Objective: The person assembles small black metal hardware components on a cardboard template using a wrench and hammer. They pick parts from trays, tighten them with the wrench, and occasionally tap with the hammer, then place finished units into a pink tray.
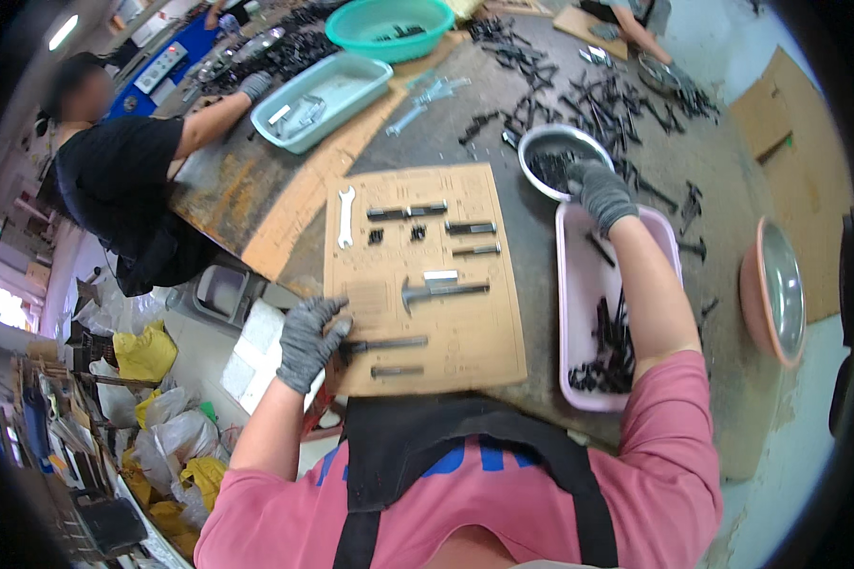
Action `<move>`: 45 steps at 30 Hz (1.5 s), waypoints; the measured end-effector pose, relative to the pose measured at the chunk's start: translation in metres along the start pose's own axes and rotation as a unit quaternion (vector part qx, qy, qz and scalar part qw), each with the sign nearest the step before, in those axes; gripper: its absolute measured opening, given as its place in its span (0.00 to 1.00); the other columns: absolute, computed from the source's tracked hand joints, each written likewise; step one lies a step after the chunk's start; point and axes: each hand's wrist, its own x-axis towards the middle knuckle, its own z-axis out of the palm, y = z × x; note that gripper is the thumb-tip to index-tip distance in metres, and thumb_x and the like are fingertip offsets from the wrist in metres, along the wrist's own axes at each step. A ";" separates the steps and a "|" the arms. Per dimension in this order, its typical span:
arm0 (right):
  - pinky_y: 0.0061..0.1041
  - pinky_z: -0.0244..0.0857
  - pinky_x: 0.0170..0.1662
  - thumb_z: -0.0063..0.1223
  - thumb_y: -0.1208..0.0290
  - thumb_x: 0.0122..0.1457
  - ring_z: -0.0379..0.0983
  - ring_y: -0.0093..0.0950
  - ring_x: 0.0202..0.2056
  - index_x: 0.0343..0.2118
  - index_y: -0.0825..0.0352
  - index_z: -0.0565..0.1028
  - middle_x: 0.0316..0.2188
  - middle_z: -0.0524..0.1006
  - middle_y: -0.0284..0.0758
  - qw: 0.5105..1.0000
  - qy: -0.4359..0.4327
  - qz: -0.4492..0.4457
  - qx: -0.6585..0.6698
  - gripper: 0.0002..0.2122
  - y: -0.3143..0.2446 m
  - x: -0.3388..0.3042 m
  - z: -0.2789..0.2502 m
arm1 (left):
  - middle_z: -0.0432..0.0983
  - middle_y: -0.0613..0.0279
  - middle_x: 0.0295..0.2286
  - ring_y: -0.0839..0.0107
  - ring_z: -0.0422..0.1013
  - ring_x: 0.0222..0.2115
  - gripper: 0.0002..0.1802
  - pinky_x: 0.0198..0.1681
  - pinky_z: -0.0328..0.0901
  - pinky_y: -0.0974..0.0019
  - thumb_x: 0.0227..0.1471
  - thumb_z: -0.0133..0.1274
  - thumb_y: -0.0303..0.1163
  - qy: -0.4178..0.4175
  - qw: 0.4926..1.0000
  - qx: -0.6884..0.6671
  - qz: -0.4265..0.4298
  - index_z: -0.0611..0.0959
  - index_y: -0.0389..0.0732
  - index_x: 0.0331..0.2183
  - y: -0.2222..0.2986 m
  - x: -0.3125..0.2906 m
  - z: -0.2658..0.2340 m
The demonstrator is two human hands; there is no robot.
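Observation:
My left hand (308,343), in a grey knit glove, rests at the left edge of a printed cardboard sheet (484,356), fingers apart. Just beside it lies a dark rod-shaped tool (389,343). My right hand (602,194), gloved alike, reaches into a round metal bowl (531,142) of small black parts (552,169); its fingertips are hidden among them. On the cardboard are a silver open-ended wrench (346,218), a hammer-shaped tool (446,291), a long black bar (406,211), two small black pieces (418,232) and short dark rods (471,228).
A pink tray (566,313) with black parts lies under my right forearm. Farther off stand a pale blue tray (370,90) and a green basin (389,47). Black metal parts (626,109) lie heaped beyond the bowl. A co-worker (114,180) works at left; another person's arm (640,36) reaches in.

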 end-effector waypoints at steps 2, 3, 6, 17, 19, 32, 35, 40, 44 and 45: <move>0.32 0.61 0.45 0.49 0.65 0.46 0.68 0.38 0.41 0.39 0.63 0.71 0.38 0.71 0.44 0.999 -0.035 0.022 -0.025 0.16 0.006 0.027 0.014 | 0.72 0.51 0.27 0.57 0.67 0.28 0.15 0.32 0.62 0.62 0.43 0.51 0.35 0.001 1.000 0.009 -0.012 0.77 0.37 0.34 -0.003 -0.006 -0.001; 0.31 0.60 0.46 0.50 0.64 0.44 0.67 0.38 0.43 0.41 0.62 0.70 0.40 0.70 0.45 0.995 -0.078 0.048 -0.030 0.19 0.008 0.041 0.016 | 0.72 0.50 0.27 0.56 0.67 0.28 0.15 0.32 0.62 0.61 0.43 0.51 0.35 -0.003 1.000 0.009 -0.026 0.77 0.37 0.34 -0.005 -0.008 -0.003; 0.30 0.55 0.52 0.61 0.53 0.32 0.60 0.38 0.50 0.48 0.62 0.66 0.49 0.63 0.45 0.968 -0.202 0.122 -0.091 0.36 0.007 0.061 0.024 | 0.72 0.52 0.26 0.56 0.68 0.29 0.14 0.33 0.63 0.61 0.42 0.51 0.35 0.019 0.998 0.015 -0.058 0.78 0.39 0.34 -0.007 -0.010 -0.006; 0.29 0.59 0.49 0.49 0.67 0.44 0.66 0.36 0.46 0.41 0.65 0.72 0.44 0.69 0.43 0.966 -0.236 0.048 -0.092 0.18 0.022 0.087 0.055 | 0.72 0.53 0.25 0.57 0.68 0.28 0.14 0.33 0.63 0.62 0.41 0.51 0.34 0.018 0.997 -0.007 -0.072 0.78 0.38 0.33 -0.014 -0.007 0.000; 0.29 0.59 0.49 0.48 0.68 0.45 0.66 0.36 0.46 0.40 0.65 0.73 0.44 0.69 0.43 0.956 -0.267 0.034 -0.118 0.17 0.019 0.086 0.053 | 0.72 0.52 0.25 0.56 0.68 0.29 0.15 0.33 0.63 0.61 0.42 0.51 0.35 0.022 0.997 -0.023 -0.072 0.78 0.38 0.33 -0.013 -0.007 0.001; 0.33 0.61 0.47 0.39 0.72 0.51 0.67 0.37 0.45 0.38 0.63 0.74 0.42 0.70 0.42 0.970 -0.196 0.037 -0.138 0.13 0.032 0.080 0.061 | 0.72 0.52 0.25 0.56 0.68 0.29 0.14 0.33 0.63 0.61 0.44 0.50 0.36 0.041 0.998 -0.014 -0.054 0.78 0.39 0.33 -0.015 -0.008 -0.003; 0.34 0.65 0.39 0.41 0.72 0.49 0.72 0.38 0.36 0.31 0.63 0.76 0.32 0.74 0.45 0.995 -0.068 0.008 -0.076 0.10 0.049 0.076 0.067 | 0.72 0.52 0.26 0.56 0.68 0.30 0.14 0.34 0.63 0.61 0.45 0.49 0.37 0.053 0.997 -0.046 -0.032 0.78 0.39 0.34 -0.017 0.001 -0.005; 0.34 0.64 0.37 0.52 0.71 0.44 0.71 0.39 0.33 0.30 0.64 0.75 0.30 0.74 0.45 0.996 0.020 0.062 0.058 0.08 0.059 0.069 0.065 | 0.73 0.51 0.28 0.60 0.70 0.31 0.14 0.35 0.63 0.64 0.46 0.50 0.36 0.003 0.995 -0.096 -0.038 0.78 0.38 0.34 -0.014 0.025 -0.005; 0.30 0.64 0.38 0.53 0.69 0.47 0.72 0.35 0.35 0.35 0.66 0.74 0.34 0.75 0.40 0.923 0.037 0.109 0.367 0.12 0.015 0.073 0.046 | 0.73 0.57 0.31 0.71 0.69 0.34 0.18 0.38 0.63 0.69 0.48 0.50 0.35 -0.022 0.961 -0.263 -0.081 0.74 0.35 0.40 0.001 0.047 -0.005; 0.26 0.63 0.30 0.52 0.70 0.48 0.70 0.29 0.28 0.35 0.65 0.73 0.29 0.75 0.36 0.894 0.022 0.086 0.439 0.10 -0.009 0.074 0.040 | 0.73 0.58 0.33 0.71 0.68 0.35 0.19 0.39 0.63 0.69 0.48 0.50 0.35 -0.017 0.957 -0.286 -0.046 0.73 0.35 0.41 0.006 0.056 -0.006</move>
